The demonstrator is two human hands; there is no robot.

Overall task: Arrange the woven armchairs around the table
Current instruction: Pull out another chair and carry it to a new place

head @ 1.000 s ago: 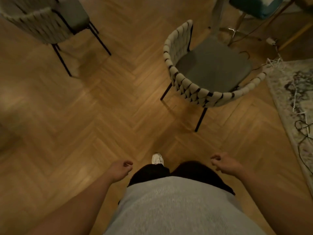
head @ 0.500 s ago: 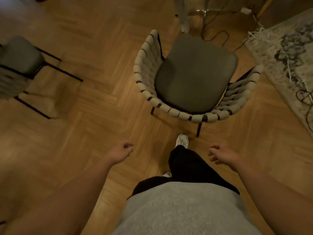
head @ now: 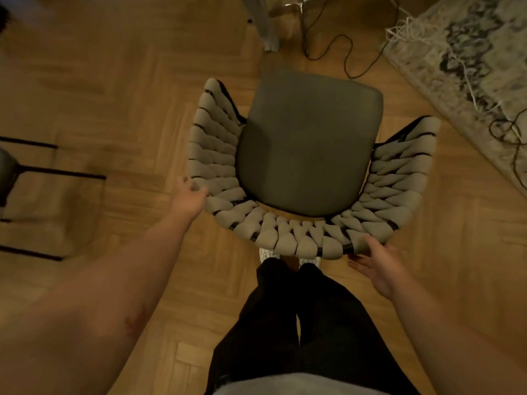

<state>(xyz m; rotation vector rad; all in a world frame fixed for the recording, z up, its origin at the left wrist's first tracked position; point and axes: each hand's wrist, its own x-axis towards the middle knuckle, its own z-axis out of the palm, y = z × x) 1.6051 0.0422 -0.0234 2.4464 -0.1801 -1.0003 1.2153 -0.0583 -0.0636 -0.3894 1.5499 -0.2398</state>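
A woven armchair (head: 219,155) with a cream braided back and a dark grey seat stands on the parquet right in front of my feet, its back toward me. My left hand (head: 188,196) reaches the left rear curve of the woven rim, fingers apart and just touching it. My right hand (head: 377,265) is spread open at the right rear of the rim, fingertips against the weave. Neither hand has closed round the chair. A second armchair (head: 7,172) shows only partly at the left edge, with its black legs.
A metallic table leg (head: 266,32) stands beyond the chair at the top. Black cables (head: 345,55) trail over the floor behind the seat. A patterned rug (head: 470,52) with a white fringe covers the top right. My shoes peek out under the chair's back.
I have stepped up to the chair, which now sits directly below me. Both hands have risen from my sides and reached the chair's woven rim.
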